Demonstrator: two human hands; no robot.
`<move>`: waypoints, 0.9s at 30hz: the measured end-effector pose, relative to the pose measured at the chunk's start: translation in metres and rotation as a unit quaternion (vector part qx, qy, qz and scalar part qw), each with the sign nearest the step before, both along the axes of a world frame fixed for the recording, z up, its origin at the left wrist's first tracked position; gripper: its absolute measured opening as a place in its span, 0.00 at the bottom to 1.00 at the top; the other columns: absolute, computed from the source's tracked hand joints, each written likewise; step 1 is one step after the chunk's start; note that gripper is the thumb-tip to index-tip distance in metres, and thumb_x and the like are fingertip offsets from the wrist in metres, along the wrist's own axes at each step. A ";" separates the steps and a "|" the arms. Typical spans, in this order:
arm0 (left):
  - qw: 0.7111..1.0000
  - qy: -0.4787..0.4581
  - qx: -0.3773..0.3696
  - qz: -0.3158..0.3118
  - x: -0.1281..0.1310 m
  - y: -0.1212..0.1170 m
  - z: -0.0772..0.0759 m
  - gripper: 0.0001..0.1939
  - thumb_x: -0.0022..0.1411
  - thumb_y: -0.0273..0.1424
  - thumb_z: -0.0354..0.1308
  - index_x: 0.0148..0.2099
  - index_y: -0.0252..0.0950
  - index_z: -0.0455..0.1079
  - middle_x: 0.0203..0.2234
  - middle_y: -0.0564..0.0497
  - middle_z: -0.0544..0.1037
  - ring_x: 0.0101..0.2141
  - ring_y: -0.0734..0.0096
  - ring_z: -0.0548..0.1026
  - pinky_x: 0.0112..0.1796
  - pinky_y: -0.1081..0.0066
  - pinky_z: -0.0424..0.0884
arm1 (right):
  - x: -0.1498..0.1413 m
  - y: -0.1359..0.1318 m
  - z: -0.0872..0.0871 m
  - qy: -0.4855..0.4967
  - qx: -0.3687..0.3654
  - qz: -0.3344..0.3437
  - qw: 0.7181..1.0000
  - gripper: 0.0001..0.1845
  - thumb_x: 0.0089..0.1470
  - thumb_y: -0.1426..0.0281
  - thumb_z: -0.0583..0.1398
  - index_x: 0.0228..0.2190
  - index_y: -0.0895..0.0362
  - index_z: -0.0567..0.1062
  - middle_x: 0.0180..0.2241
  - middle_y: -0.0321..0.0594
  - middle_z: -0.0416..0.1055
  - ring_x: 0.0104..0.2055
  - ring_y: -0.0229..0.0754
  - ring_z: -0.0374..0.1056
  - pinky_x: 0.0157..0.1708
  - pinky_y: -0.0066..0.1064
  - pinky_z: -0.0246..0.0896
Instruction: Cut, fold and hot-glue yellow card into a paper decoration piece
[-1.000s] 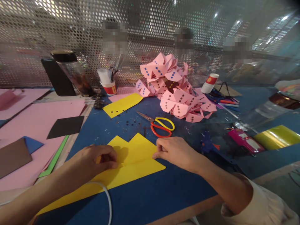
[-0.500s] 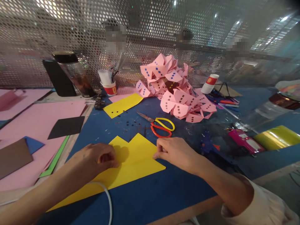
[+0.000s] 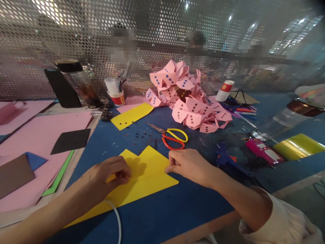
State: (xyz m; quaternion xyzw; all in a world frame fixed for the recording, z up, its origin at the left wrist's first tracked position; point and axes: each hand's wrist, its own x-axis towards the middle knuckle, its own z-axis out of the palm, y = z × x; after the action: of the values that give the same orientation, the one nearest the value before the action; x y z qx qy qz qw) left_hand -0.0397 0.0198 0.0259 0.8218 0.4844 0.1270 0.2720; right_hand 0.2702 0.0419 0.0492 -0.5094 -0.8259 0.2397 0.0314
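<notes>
A sheet of yellow paper (image 3: 147, 181) with a notched far edge and a crease across it lies on the blue tabletop. My right hand (image 3: 186, 167) pinches its right edge between thumb and curled fingers. Over the left part of the sheet is my left hand (image 3: 115, 174), fingers curled towards the thumb and casting a shadow; whatever they hold, if anything, is hidden. Beyond the sheet lie scissors (image 3: 170, 135) with one yellow and one red handle, blades slightly apart. Farther back rests a yellow paper strip (image 3: 132, 115) with small dark squares on it.
Folded pink paper pieces (image 3: 190, 98) are heaped at the back. A paper cup (image 3: 118, 96) with tools, a lidded bottle (image 3: 83, 84) and pink sheets (image 3: 63, 123) stand or lie leftward. On the right are a blue glue gun (image 3: 225, 156), a pink device (image 3: 264, 150) and a clear jar (image 3: 284, 115).
My left hand has shifted slightly to the right over the yellow paper. My right hand stays at the sheet's right edge. The whole view has moved a little.
</notes>
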 end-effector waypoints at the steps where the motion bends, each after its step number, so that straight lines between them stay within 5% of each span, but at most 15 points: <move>1: 1.000 -0.008 0.005 -0.009 0.001 -0.001 -0.001 0.10 0.70 0.34 0.54 0.37 0.41 0.73 0.35 0.54 0.78 0.34 0.72 0.76 0.36 0.76 0.70 | 0.000 0.001 0.000 -0.001 0.002 0.001 1.000 0.16 0.59 0.57 0.67 0.29 0.54 0.73 0.28 0.31 0.77 0.31 0.38 0.71 0.28 0.30 0.44; 14: 0.994 -0.073 0.060 -0.051 0.009 -0.007 -0.011 0.13 0.72 0.31 0.50 0.38 0.42 0.76 0.36 0.51 0.79 0.36 0.72 0.78 0.37 0.77 0.72 | -0.001 0.001 0.000 -0.006 0.005 0.006 1.000 0.17 0.58 0.56 0.68 0.29 0.54 0.72 0.28 0.30 0.77 0.31 0.39 0.71 0.28 0.29 0.44; 20: 0.996 -0.081 0.036 -0.014 0.013 -0.005 -0.017 0.12 0.72 0.36 0.53 0.43 0.42 0.77 0.36 0.51 0.80 0.34 0.71 0.78 0.35 0.77 0.72 | -0.001 0.001 0.002 -0.006 0.000 0.004 1.000 0.16 0.58 0.57 0.68 0.29 0.54 0.72 0.29 0.31 0.77 0.31 0.39 0.71 0.28 0.29 0.45; 27: 0.998 -0.060 0.030 0.011 0.019 -0.006 -0.016 0.11 0.70 0.36 0.54 0.37 0.42 0.75 0.31 0.53 0.78 0.30 0.72 0.75 0.32 0.75 0.70 | 0.000 0.000 0.001 -0.008 0.006 0.008 1.000 0.16 0.59 0.56 0.68 0.29 0.54 0.72 0.28 0.31 0.77 0.30 0.38 0.70 0.28 0.29 0.46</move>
State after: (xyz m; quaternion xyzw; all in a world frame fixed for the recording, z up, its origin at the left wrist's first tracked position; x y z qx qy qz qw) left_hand -0.0207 0.0138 0.0095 0.8147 0.4725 0.1937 0.2749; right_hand 0.2702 0.0424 0.0504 -0.5043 -0.8318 0.2306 0.0261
